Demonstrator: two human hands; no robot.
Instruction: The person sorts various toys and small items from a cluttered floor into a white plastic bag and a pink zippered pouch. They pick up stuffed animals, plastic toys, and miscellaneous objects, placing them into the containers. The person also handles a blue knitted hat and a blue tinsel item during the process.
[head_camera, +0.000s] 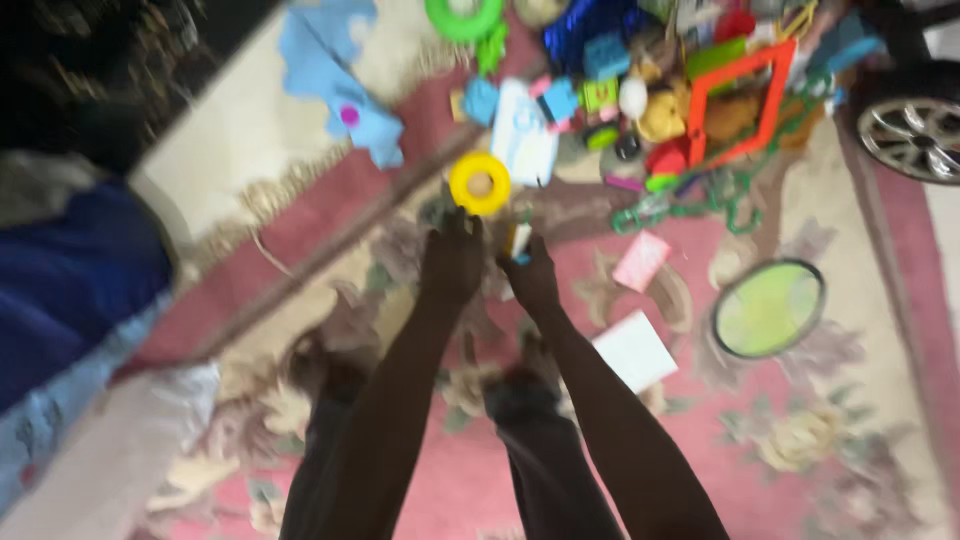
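Note:
Both my arms reach forward over a patterned red and cream carpet (420, 470). My left hand (452, 262) is stretched toward a yellow ring (480, 183), its fingertips just below the ring's edge. My right hand (530, 272) holds a small white and blue object (519, 242) between its fingers; blur hides what it is. A heap of bright plastic toys (640, 90) lies just beyond both hands.
A blue foam puzzle piece (335, 80) lies at the upper left. A green round disc with a dark rim (768, 308), a white card (634, 350) and a pink card (641, 260) lie to the right. A wheel (915, 135) shows at the far right. Blue fabric (70, 270) sits left.

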